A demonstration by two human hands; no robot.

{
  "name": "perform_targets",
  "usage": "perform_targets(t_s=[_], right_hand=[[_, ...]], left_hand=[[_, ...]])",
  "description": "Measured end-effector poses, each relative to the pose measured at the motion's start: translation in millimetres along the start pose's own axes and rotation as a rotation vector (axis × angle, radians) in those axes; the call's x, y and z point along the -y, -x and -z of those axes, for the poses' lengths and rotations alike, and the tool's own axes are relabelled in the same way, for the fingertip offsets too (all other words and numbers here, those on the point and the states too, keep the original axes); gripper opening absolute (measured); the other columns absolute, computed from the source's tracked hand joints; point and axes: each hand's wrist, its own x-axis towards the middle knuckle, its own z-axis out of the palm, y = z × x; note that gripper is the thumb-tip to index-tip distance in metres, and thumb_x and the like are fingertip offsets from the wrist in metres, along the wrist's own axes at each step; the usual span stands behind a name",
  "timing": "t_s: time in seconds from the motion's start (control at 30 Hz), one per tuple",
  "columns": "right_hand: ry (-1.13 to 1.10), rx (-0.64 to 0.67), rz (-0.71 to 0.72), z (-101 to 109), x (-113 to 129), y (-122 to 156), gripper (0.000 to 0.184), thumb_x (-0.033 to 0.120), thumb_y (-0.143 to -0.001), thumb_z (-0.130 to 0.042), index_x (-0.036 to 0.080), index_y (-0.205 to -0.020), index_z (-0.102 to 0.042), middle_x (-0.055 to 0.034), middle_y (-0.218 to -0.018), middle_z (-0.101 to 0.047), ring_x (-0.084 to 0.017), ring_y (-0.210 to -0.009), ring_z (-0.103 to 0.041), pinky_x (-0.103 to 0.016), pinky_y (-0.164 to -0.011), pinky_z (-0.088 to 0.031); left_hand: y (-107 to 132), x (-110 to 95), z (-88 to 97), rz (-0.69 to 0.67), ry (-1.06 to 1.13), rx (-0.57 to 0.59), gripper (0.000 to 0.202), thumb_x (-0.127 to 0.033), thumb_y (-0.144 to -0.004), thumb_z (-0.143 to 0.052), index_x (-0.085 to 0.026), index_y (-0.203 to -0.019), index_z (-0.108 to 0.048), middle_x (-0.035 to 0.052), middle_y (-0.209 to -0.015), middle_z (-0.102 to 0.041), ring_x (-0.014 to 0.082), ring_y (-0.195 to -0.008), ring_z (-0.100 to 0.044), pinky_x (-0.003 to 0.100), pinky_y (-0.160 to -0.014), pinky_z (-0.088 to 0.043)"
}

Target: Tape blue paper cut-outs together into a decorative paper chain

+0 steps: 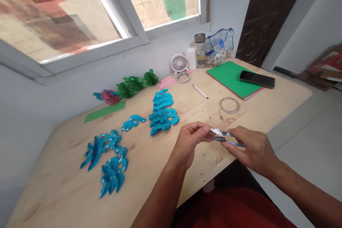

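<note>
Near the table's front edge, my right hand (252,148) is closed around a pair of thread snips (227,139), their blades apart and pointing left. Small white pieces (217,131) cling along the upper blade; they look like bits of tape. At the blade tips my left hand (192,137) is closed in a pinch, its thumb and forefinger by the white pieces. What lies between those fingers is too small to make out. Blue cut-paper pieces (113,174) with white patches lie in fanned groups to the left, and more blue paper pieces (161,119) sit farther back.
A metal ring (229,105), a white pen (200,91) and a black phone (257,79) on green sheets (229,76) lie beyond my hands. Along the wall stand a small fan (179,64), a glass bottle (200,51) and green paper shapes (136,83). A green strip (105,111) lies at left.
</note>
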Motion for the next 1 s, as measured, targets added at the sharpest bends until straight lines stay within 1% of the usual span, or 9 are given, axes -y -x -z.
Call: perform_targets(t_s=[0.17,0.27,0.47,0.53,0.67,0.73,0.83,0.9,1.0], right_hand=[[0.011,0.045,0.048,-4.5,10.4,-3.9,0.024,0.038,-0.09,-0.052,0.017,-0.083,-0.062,-0.001,-0.065,-0.062,-0.013,-0.053,-0.054,-0.025,-0.052,-0.035],[0.006,0.049,0.073,-6.6,12.5,-4.5,0.024,0.038,-0.09,-0.054,0.017,-0.084,-0.062,-0.0007,-0.066,-0.063,-0.013,-0.053,-0.054,-0.025,-0.052,-0.035],[-0.014,0.058,0.08,-5.6,13.4,-6.2,0.024,0.038,-0.09,-0.054,0.017,-0.084,-0.061,0.0006,-0.065,-0.061,-0.012,-0.053,-0.054,-0.025,-0.051,-0.033],[-0.013,0.087,0.073,-5.2,13.4,-5.7,0.025,0.04,-0.09,-0.054,0.017,-0.084,-0.061,0.0009,-0.065,-0.061,-0.012,-0.053,-0.053,-0.025,-0.051,-0.033],[-0.005,0.168,0.045,-5.9,12.5,-2.2,0.025,0.041,-0.09,-0.052,0.018,-0.085,-0.061,0.0016,-0.065,-0.06,-0.013,-0.053,-0.053,-0.026,-0.051,-0.031],[-0.013,0.173,0.034,-6.5,11.7,-0.8,0.026,0.041,-0.091,-0.051,0.018,-0.086,-0.061,0.0015,-0.065,-0.061,-0.013,-0.053,-0.053,-0.026,-0.052,-0.031],[-0.01,0.179,0.044,-7.1,10.3,-0.4,0.026,0.04,-0.092,-0.049,0.018,-0.084,-0.06,0.0014,-0.066,-0.061,-0.013,-0.054,-0.053,-0.026,-0.052,-0.031],[0.002,0.19,0.058,-7.4,9.5,-0.9,0.026,0.04,-0.092,-0.049,0.018,-0.081,-0.059,0.0014,-0.065,-0.06,-0.012,-0.053,-0.053,-0.026,-0.052,-0.03],[0.021,0.192,0.069,-7.8,8.8,-1.5,0.026,0.04,-0.092,-0.048,0.018,-0.079,-0.057,0.0014,-0.065,-0.06,-0.013,-0.053,-0.053,-0.026,-0.051,-0.029]], left_hand=[[12.8,-3.8,8.4,-0.077,-0.087,-0.057,0.01,-0.023,-0.068,-0.07,-0.013,-0.065,-0.069,0.0029,-0.063,-0.067,0.0127,-0.061,-0.058,0.025,-0.064,-0.045],[19.0,-4.7,8.8,-0.121,-0.151,-0.099,0.01,-0.022,-0.07,-0.068,-0.014,-0.064,-0.069,0.0023,-0.062,-0.066,0.0133,-0.062,-0.058,0.025,-0.064,-0.046],[23.7,11.6,6.7,-0.236,-0.241,-0.23,0.01,-0.022,-0.074,-0.067,-0.015,-0.066,-0.067,0.0018,-0.065,-0.067,0.0149,-0.065,-0.06,0.027,-0.067,-0.046],[24.7,16.9,6.5,-0.291,-0.27,-0.268,0.01,-0.023,-0.076,-0.065,-0.016,-0.069,-0.068,0.0023,-0.069,-0.068,0.0158,-0.069,-0.061,0.028,-0.069,-0.047],[27.5,19.1,6.9,-0.414,-0.318,-0.345,0.012,-0.026,-0.082,-0.061,-0.017,-0.079,-0.068,0.0051,-0.084,-0.071,0.0181,-0.084,-0.064,0.03,-0.08,-0.048],[28.6,18.3,6.9,-0.411,-0.299,-0.335,0.011,-0.026,-0.085,-0.059,-0.017,-0.086,-0.065,0.0057,-0.088,-0.072,0.0183,-0.087,-0.065,0.031,-0.082,-0.048],[29.7,17.0,6.0,-0.361,-0.308,-0.245,0.016,-0.024,-0.086,-0.057,-0.02,-0.101,-0.055,0.0044,-0.088,-0.073,0.0185,-0.086,-0.067,0.033,-0.081,-0.049],[30.3,15.9,4.8,-0.368,-0.41,-0.219,0.024,-0.018,-0.084,-0.058,-0.022,-0.107,-0.051,0.0029,-0.086,-0.073,0.0188,-0.086,-0.068,0.033,-0.081,-0.049],[31.3,15.0,2.9,-0.434,-0.606,-0.235,0.029,-0.008,-0.08,-0.056,-0.022,-0.105,-0.053,0.0011,-0.083,-0.072,0.0183,-0.083,-0.068,0.033,-0.08,-0.048]])
